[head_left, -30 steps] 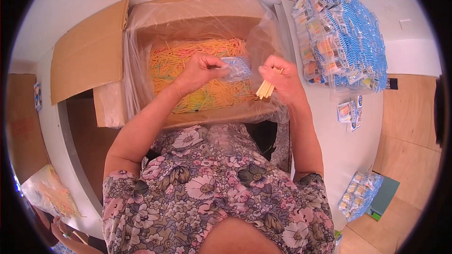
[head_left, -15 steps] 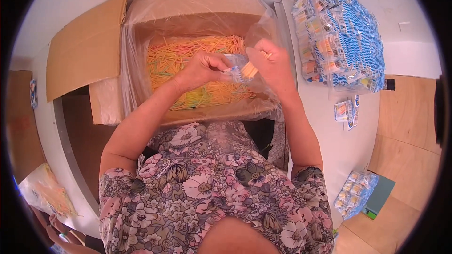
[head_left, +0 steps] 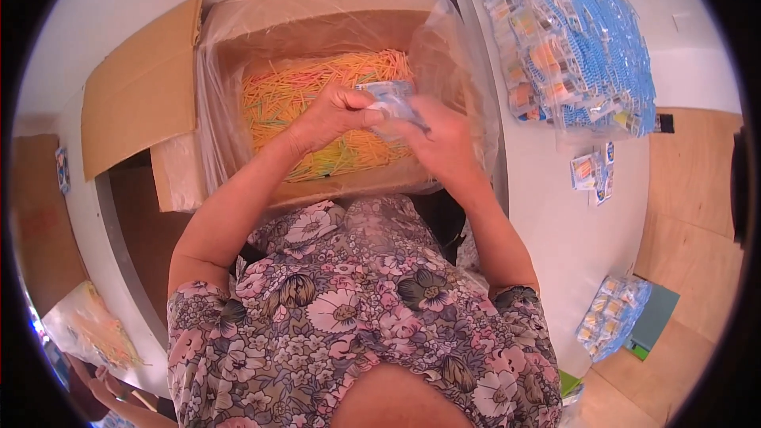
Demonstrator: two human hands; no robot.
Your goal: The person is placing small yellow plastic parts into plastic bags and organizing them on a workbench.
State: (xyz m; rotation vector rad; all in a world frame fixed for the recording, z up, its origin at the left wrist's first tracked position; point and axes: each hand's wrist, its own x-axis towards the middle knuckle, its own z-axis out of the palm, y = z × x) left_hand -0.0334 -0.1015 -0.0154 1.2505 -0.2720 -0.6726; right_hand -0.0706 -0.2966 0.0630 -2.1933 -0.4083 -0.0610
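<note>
Over the open cardboard box [head_left: 238,24], my left hand [head_left: 329,119] pinches the near edge of a small clear plastic packet [head_left: 388,99] with blue print. My right hand [head_left: 448,147] is closed at the packet's right side, thumb against the film, its upper fingers smeared by motion. Whether sticks are inside the packet or under the right hand's fingers is hidden. Below both hands, a thick layer of thin coloured sticks [head_left: 285,103], mostly orange and yellow with some pink and green, fills the box bottom. Clear plastic film [head_left: 456,55] lines the box and hangs over its rim.
On the white table to the right stands a tall pile of filled blue-and-clear packets [head_left: 587,55], with loose packets [head_left: 590,174] nearer. A bundled pack [head_left: 614,317] lies lower right beside a grey-green box [head_left: 654,321]. At lower left are a bag of sticks [head_left: 95,325] and another person's hand [head_left: 107,384].
My right hand has come down and left onto the packet, and the bundle of pale sticks it held is out of sight. My left hand keeps its pinch. The view has shifted slightly.
</note>
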